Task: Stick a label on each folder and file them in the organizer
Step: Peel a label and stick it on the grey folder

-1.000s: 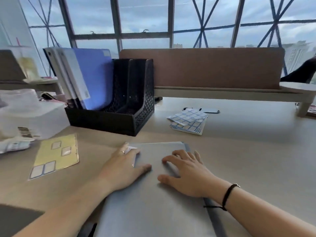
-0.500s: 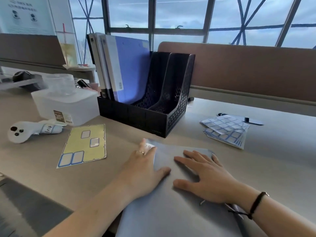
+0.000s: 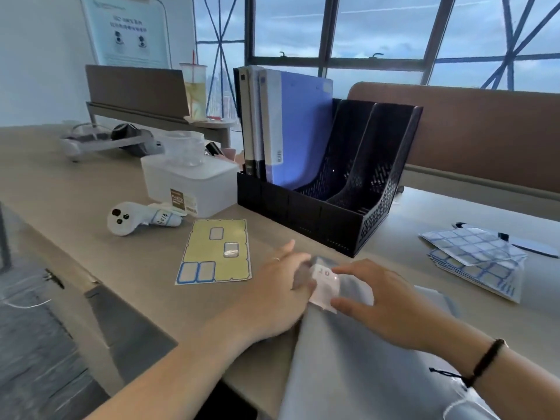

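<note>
Pressing a white label (image 3: pixel 325 284) onto the far corner of a grey folder (image 3: pixel 357 359) is the step in hand, as far as I can judge. The folder lies flat on the near edge of the table (image 3: pixel 75 189). The left hand (image 3: pixel 281 286) rests on the folder's far left edge, its fingers blurred beside the label, so I cannot tell whether they curl on anything. The right hand (image 3: pixel 381 301) lies over the label's right side with fingers fairly straight, forefinger at its top and thumb at its bottom edge; it seems to smooth rather than pinch.

Next the label wants rubbing flat, then the folder must be lifted upright and slid into a slot of the black organizer (image 3: pixel 330 201), which stands just beyond the hands. Its left compartment already holds a blue folder (image 3: pixel 298 128) and paler ones; the two right compartments look free.

On the label, faint red marks read roughly "10" or "20"; too blurred to settle. A yellow backing sheet (image 3: pixel 216 253), left of the hands, keeps four labels. A stack of blue-bordered label sheets (image 3: pixel 475 256) lies to the right. The white plastic box (image 3: pixel 189 183) carries a brown sticker reading "PLASTIC", the rest too small. A white controller (image 3: pixel 145 218) near it bears handwriting like "4014". The wall poster (image 3: pixel 127 31) is illegible.
</note>
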A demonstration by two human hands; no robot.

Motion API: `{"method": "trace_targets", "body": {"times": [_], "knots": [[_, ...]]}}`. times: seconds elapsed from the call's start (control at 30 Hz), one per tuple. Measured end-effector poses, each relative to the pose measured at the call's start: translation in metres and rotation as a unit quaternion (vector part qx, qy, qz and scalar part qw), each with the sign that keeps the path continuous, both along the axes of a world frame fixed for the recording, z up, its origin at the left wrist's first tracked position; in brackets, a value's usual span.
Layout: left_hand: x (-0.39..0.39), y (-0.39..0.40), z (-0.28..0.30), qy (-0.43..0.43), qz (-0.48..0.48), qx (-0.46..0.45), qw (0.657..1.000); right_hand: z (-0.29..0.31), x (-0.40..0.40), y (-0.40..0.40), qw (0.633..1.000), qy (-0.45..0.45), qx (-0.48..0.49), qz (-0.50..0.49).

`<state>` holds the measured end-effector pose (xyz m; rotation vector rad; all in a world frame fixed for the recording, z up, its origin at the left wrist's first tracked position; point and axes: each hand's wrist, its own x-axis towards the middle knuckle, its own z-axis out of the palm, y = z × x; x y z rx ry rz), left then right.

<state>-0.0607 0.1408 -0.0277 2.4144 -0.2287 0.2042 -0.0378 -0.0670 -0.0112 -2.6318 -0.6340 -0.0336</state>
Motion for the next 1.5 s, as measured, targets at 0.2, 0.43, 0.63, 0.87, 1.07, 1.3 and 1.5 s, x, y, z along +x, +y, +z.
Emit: {"method": "trace_targets", "body": {"times": [0.2, 0.43, 0.63, 0.87, 1.07, 1.3, 1.5], "knots": [[0.008, 0.090, 0.008, 0.010, 0.164, 0.073, 0.984, 0.001, 0.027, 0.072, 0.998, -0.026, -0.022, 0.054], [0.014, 0.140, 0.004, 0.067, 0.200, 0.059, 0.976, 0.006, 0.063, 0.155, 0.996, 0.004, -0.021, 0.090], [0.016, 0.136, -0.012, 0.043, 0.171, 0.153, 0.972, -0.004, 0.094, 0.182, 0.992, 0.070, -0.059, 0.090], [0.019, 0.139, -0.016, 0.002, 0.174, 0.170, 0.970, -0.014, 0.099, 0.182, 0.995, 0.030, -0.022, 0.088], [0.019, 0.140, -0.019, -0.004, 0.174, 0.169, 0.970, -0.018, 0.100, 0.183, 0.997, 0.004, 0.037, 0.070], [0.017, 0.139, -0.017, -0.021, 0.170, 0.156, 0.973, -0.020, 0.104, 0.187, 0.996, -0.003, 0.054, 0.073], [0.015, 0.139, -0.016, -0.024, 0.159, 0.132, 0.978, -0.012, 0.105, 0.188, 0.995, 0.039, 0.034, 0.085]]}}
